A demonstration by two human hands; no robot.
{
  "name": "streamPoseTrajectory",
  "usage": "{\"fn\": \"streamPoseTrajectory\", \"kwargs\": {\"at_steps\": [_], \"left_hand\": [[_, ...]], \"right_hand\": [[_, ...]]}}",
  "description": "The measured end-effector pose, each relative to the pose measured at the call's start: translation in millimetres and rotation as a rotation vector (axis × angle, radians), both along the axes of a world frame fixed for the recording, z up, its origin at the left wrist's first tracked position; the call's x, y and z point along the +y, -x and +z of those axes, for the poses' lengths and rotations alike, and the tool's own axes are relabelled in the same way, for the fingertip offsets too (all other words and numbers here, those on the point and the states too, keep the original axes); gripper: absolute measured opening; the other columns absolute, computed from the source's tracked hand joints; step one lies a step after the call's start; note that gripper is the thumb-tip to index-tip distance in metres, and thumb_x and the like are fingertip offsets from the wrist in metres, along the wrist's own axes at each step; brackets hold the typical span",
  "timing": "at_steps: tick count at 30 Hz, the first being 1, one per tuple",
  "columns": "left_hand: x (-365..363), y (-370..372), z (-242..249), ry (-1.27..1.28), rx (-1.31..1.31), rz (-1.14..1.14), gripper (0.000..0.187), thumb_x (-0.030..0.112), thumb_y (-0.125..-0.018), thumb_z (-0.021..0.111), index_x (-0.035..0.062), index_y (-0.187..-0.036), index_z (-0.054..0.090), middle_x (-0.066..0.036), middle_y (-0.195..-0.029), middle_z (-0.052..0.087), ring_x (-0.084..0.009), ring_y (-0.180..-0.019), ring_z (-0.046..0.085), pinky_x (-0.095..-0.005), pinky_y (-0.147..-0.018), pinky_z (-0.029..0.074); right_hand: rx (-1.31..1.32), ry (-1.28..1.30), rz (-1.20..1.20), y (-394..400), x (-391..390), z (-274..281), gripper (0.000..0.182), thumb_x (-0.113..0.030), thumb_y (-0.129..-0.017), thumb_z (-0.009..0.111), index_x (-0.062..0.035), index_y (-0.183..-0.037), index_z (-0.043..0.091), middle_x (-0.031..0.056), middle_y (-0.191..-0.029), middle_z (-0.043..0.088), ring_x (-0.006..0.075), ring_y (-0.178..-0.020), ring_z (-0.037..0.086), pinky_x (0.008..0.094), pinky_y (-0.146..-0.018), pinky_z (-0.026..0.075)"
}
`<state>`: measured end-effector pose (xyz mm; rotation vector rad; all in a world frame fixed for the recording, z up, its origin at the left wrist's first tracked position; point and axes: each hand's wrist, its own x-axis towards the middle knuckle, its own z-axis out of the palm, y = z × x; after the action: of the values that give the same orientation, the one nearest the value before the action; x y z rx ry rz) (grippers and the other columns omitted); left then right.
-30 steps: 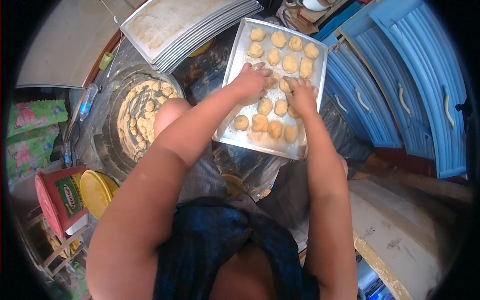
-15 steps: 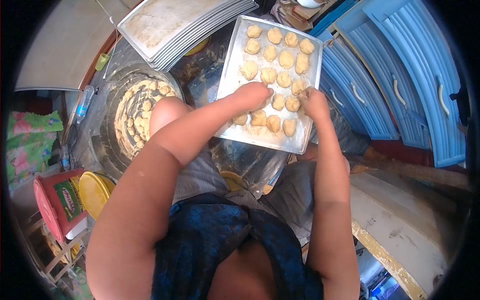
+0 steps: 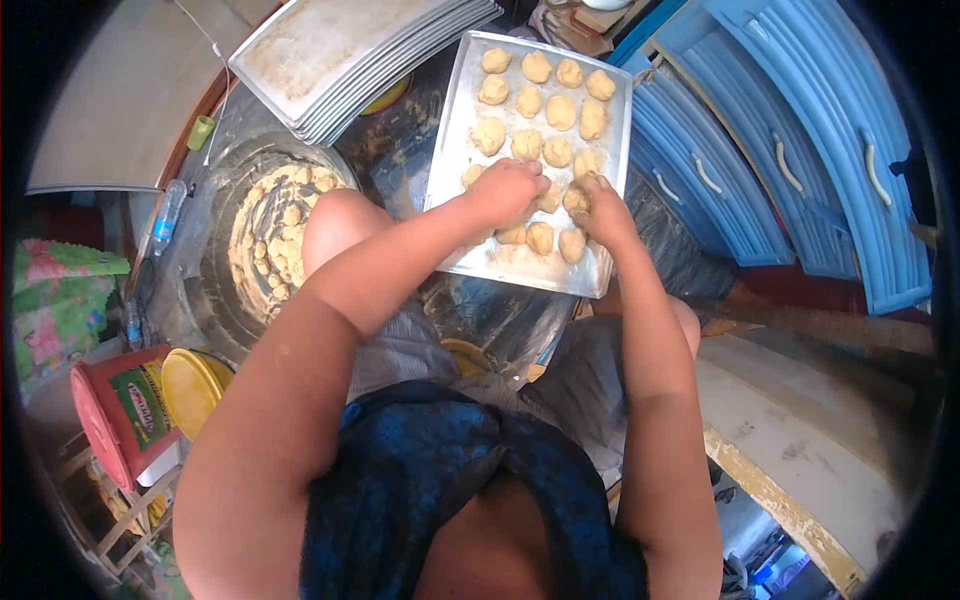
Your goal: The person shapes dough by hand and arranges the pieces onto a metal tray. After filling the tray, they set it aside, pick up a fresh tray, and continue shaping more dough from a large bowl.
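Note:
A metal baking tray (image 3: 470, 262) carries several rows of pale dough balls (image 3: 561, 112), tilted in front of me above my knees. My left hand (image 3: 505, 192) reaches over the tray's lower middle. Its fingers are curled together, with the fingertips against a dough ball (image 3: 550, 198) and partly hiding it. At the tray's right side, my right hand (image 3: 607, 212) pinches another dough ball (image 3: 576, 201) between thumb and fingers. Below the hands lies a row of dough balls (image 3: 540, 238), some of it covered by my left hand.
Left of my knee, a wide round basin (image 3: 215, 285) holds many small dough pieces (image 3: 292, 216). Stacked metal trays (image 3: 330, 50) stand behind it. Blue slatted doors (image 3: 740, 160) line the right. A red bucket (image 3: 95, 415) and a yellow lid (image 3: 192, 392) sit at left.
My right hand has moved from one dough ball to the one nearer me. My left hand has shifted slightly right across the tray. The whole view has shifted a little.

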<state>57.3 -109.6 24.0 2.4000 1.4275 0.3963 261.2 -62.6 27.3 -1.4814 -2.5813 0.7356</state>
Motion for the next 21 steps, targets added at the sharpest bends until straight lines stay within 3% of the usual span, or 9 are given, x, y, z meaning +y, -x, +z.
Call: {"fn": "streamPoseTrajectory", "kwargs": {"at_steps": [1,5,7,8,10,13,15,17,21], "left_hand": [[-6,0,7,0.071,-0.005,0.099,0.026,0.024,-0.072,0.061,0.0066,-0.091,0.059,-0.011,-0.088,0.057,-0.0292,-0.089,0.056,-0.0421,-0.078,0.043],[-38,-2,1,0.062,0.035,0.133,0.024,0.025,-0.073,0.060,0.0073,-0.090,0.059,-0.012,-0.089,0.057,-0.0283,-0.087,0.056,-0.0414,-0.076,0.042],[-48,-9,-2,0.188,0.193,0.105,0.018,0.019,-0.077,0.052,0.0079,-0.087,0.061,-0.013,-0.094,0.060,-0.0278,-0.091,0.057,-0.0429,-0.077,0.043],[-50,-10,-6,0.136,0.238,0.076,0.019,0.018,-0.079,0.048,0.0087,-0.090,0.061,-0.011,-0.095,0.059,-0.0269,-0.093,0.057,-0.0412,-0.081,0.041],[-54,-13,-18,0.090,0.235,0.082,0.020,0.020,-0.077,0.052,0.0093,-0.091,0.060,-0.010,-0.095,0.059,-0.0264,-0.092,0.057,-0.0412,-0.081,0.040],[-66,-14,-20,0.033,0.218,0.123,0.024,0.022,-0.074,0.057,0.0105,-0.095,0.059,-0.009,-0.097,0.058,-0.0260,-0.093,0.056,-0.0421,-0.081,0.038],[-74,-10,-14,0.003,0.202,0.166,0.025,0.022,-0.074,0.058,0.0112,-0.096,0.059,-0.009,-0.100,0.057,-0.0262,-0.094,0.056,-0.0430,-0.081,0.038],[-81,-8,-3,0.019,0.015,0.374,0.030,0.022,-0.071,0.060,0.0110,-0.099,0.058,-0.010,-0.104,0.056,-0.0279,-0.097,0.055,-0.0445,-0.085,0.036],[-88,9,6,0.134,0.100,0.466,0.022,0.015,-0.076,0.053,0.0091,-0.096,0.057,-0.015,-0.105,0.054,-0.0296,-0.097,0.055,-0.0406,-0.083,0.040]], "right_hand": [[0.000,-0.008,-0.033,1,-1,5,0.039,-0.020,-0.067,0.069,-0.0113,-0.103,0.057,0.0143,-0.106,0.053,0.0329,-0.098,0.053,0.0399,-0.083,0.044],[-0.018,-0.122,-0.058,11,-29,29,0.036,-0.021,-0.068,0.068,-0.0147,-0.102,0.058,0.0121,-0.105,0.055,0.0298,-0.101,0.051,0.0401,-0.085,0.041],[-0.057,0.012,0.121,14,-48,19,0.032,-0.024,-0.070,0.066,-0.0151,-0.100,0.059,0.0106,-0.103,0.057,0.0273,-0.103,0.050,0.0413,-0.088,0.036],[-0.051,-0.003,0.121,18,-56,13,0.032,-0.024,-0.070,0.066,-0.0151,-0.100,0.059,0.0106,-0.103,0.057,0.0273,-0.103,0.050,0.0413,-0.088,0.036],[-0.196,-0.158,0.160,25,-72,4,0.033,-0.026,-0.070,0.066,-0.0158,-0.101,0.059,0.0095,-0.103,0.058,0.0262,-0.105,0.049,0.0426,-0.088,0.031],[-0.257,-0.091,0.093,32,-77,4,0.038,-0.026,-0.070,0.067,-0.0168,-0.106,0.059,0.0081,-0.105,0.057,0.0253,-0.106,0.048,0.0435,-0.087,0.031],[-0.201,-0.154,0.055,31,-88,8,0.042,-0.027,-0.068,0.068,-0.0160,-0.108,0.059,0.0082,-0.105,0.057,0.0258,-0.105,0.049,0.0429,-0.088,0.030],[-0.155,-0.212,0.021,32,-93,11,0.047,-0.028,-0.067,0.069,-0.0153,-0.110,0.058,0.0083,-0.105,0.057,0.0264,-0.104,0.049,0.0423,-0.089,0.029],[-0.029,-0.253,0.101,43,-94,1,0.047,-0.027,-0.067,0.068,-0.0171,-0.111,0.058,0.0067,-0.106,0.057,0.0253,-0.103,0.049,0.0424,-0.086,0.029]]}}
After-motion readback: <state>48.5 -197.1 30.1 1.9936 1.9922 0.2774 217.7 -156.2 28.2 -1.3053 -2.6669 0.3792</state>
